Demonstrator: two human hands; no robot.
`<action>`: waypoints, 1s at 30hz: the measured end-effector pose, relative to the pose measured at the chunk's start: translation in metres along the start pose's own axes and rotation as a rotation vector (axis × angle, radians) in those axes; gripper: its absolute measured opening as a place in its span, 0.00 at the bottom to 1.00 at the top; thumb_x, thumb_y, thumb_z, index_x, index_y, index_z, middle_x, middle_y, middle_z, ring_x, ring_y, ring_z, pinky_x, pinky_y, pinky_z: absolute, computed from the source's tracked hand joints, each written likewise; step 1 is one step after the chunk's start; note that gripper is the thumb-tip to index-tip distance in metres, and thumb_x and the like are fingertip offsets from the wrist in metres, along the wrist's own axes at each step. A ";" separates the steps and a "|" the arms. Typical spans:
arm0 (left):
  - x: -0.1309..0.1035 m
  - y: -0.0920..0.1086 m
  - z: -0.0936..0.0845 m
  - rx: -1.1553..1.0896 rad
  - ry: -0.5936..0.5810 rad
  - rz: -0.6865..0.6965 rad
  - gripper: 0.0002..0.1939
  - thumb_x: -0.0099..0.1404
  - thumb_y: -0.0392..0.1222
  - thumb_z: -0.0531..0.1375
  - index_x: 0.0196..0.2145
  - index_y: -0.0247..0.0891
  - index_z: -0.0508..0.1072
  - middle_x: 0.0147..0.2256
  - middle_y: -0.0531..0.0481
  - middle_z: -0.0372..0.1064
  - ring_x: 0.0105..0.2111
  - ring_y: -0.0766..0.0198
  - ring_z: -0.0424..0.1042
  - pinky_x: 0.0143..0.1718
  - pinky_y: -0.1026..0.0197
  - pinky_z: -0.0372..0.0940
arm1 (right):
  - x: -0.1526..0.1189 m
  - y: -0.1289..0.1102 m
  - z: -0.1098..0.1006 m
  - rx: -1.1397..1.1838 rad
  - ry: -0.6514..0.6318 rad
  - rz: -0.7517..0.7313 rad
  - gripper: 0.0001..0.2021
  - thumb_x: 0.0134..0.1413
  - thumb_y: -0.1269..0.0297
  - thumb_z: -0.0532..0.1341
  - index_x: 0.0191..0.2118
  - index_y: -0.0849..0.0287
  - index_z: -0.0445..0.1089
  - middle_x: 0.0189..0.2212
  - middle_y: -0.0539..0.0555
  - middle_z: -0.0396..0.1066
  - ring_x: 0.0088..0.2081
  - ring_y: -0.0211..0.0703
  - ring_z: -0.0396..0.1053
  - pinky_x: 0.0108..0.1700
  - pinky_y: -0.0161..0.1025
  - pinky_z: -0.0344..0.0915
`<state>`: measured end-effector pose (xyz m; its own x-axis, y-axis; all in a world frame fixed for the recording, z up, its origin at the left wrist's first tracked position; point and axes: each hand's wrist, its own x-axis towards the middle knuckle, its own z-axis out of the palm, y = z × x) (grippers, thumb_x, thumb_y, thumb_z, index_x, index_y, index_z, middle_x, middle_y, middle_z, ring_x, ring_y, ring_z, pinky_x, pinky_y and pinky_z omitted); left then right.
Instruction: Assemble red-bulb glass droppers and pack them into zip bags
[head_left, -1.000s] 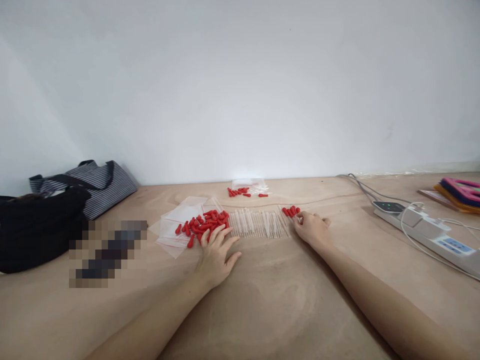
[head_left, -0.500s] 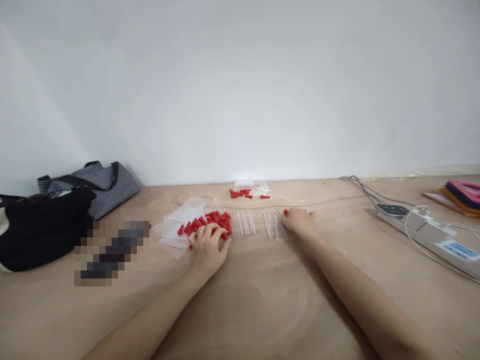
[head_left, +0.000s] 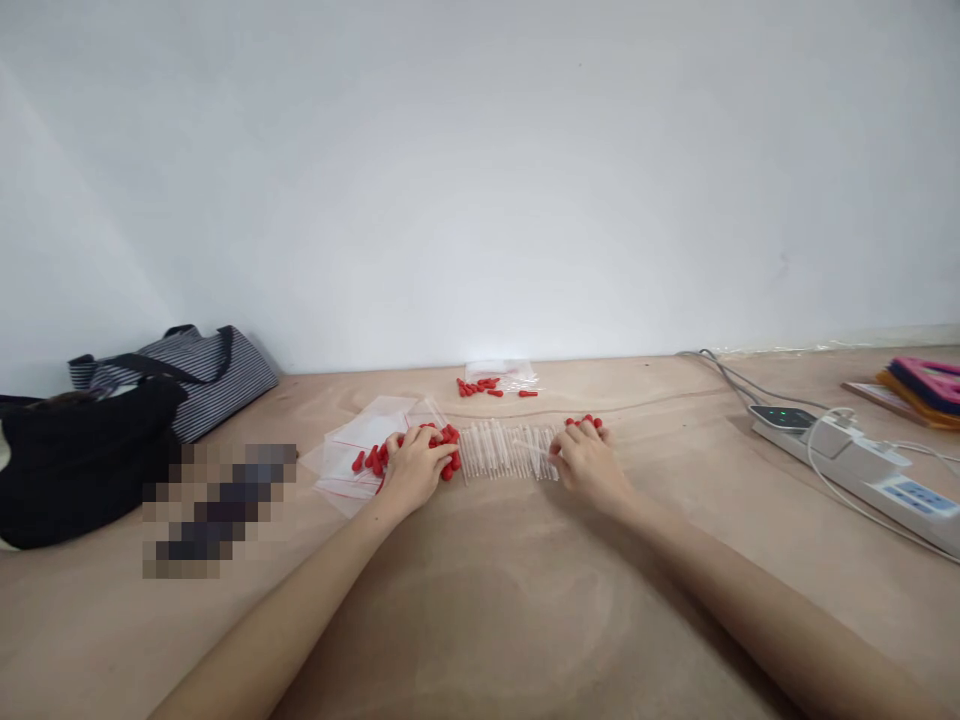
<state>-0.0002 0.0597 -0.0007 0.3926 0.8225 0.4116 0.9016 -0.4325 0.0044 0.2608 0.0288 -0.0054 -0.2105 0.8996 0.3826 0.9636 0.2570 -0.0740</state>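
My left hand (head_left: 411, 468) rests over a pile of red rubber bulbs (head_left: 450, 437), its fingers curved and the thumb apart from them. No bulb is clearly held in it. Beside the pile lies a row of thin clear tubes (head_left: 495, 450), set side by side. At the row's right end my right hand (head_left: 589, 460) pinches one thin clear tube (head_left: 531, 447), which points left above the others. Just behind its knuckles lie a few more red bulbs (head_left: 589, 421), partly hidden. Clear zip bags (head_left: 341, 450) with red lines lie under and left of the pile.
Near the wall are a second group of red bulbs (head_left: 480, 386), thin tubes and a clear bag (head_left: 495, 369). A black bag (head_left: 90, 460) and striped bag (head_left: 217, 370) stand left, near a blurred-out object (head_left: 225, 510). A power strip (head_left: 862, 470) with cables lies right, before colourful flat items (head_left: 926, 390).
My right hand has moved from a red bulb at the row's far right to the tubes and now pinches one. My left hand has shifted slightly left and up over the pile.
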 end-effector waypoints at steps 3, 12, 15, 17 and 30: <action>0.007 -0.003 -0.002 -0.002 -0.062 0.036 0.10 0.59 0.36 0.55 0.32 0.48 0.75 0.38 0.49 0.67 0.41 0.56 0.61 0.39 0.51 0.47 | -0.023 -0.010 0.000 0.045 -0.008 -0.177 0.04 0.51 0.68 0.54 0.30 0.59 0.65 0.31 0.54 0.67 0.38 0.44 0.58 0.42 0.44 0.43; 0.009 0.000 -0.002 0.017 -0.061 -0.009 0.08 0.61 0.42 0.54 0.28 0.42 0.72 0.31 0.50 0.70 0.36 0.57 0.64 0.37 0.54 0.48 | -0.034 -0.019 0.001 0.100 -0.087 -0.241 0.05 0.52 0.67 0.53 0.29 0.59 0.64 0.29 0.53 0.66 0.36 0.43 0.58 0.42 0.44 0.43; 0.007 0.000 -0.002 0.035 -0.035 -0.023 0.09 0.61 0.43 0.53 0.27 0.39 0.69 0.31 0.49 0.71 0.34 0.57 0.64 0.38 0.53 0.48 | -0.034 -0.018 0.000 0.161 -0.096 -0.220 0.05 0.52 0.66 0.54 0.28 0.58 0.65 0.29 0.52 0.66 0.36 0.42 0.58 0.41 0.43 0.43; 0.006 0.003 -0.004 0.046 -0.009 -0.029 0.09 0.62 0.41 0.51 0.28 0.38 0.68 0.30 0.48 0.71 0.34 0.57 0.65 0.39 0.52 0.47 | -0.035 -0.017 -0.001 0.206 -0.094 -0.196 0.05 0.52 0.65 0.54 0.29 0.58 0.65 0.29 0.52 0.67 0.36 0.42 0.59 0.41 0.43 0.44; -0.048 0.044 -0.011 -0.254 -0.027 0.272 0.09 0.61 0.39 0.52 0.36 0.43 0.71 0.30 0.52 0.69 0.34 0.62 0.65 0.44 0.51 0.46 | -0.033 -0.021 0.003 0.283 -0.123 -0.131 0.06 0.52 0.62 0.56 0.28 0.56 0.66 0.30 0.50 0.67 0.37 0.42 0.60 0.39 0.42 0.45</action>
<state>0.0189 -0.0026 -0.0101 0.6194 0.6728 0.4045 0.6912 -0.7117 0.1253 0.2473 -0.0049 -0.0193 -0.3649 0.8836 0.2933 0.8464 0.4461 -0.2909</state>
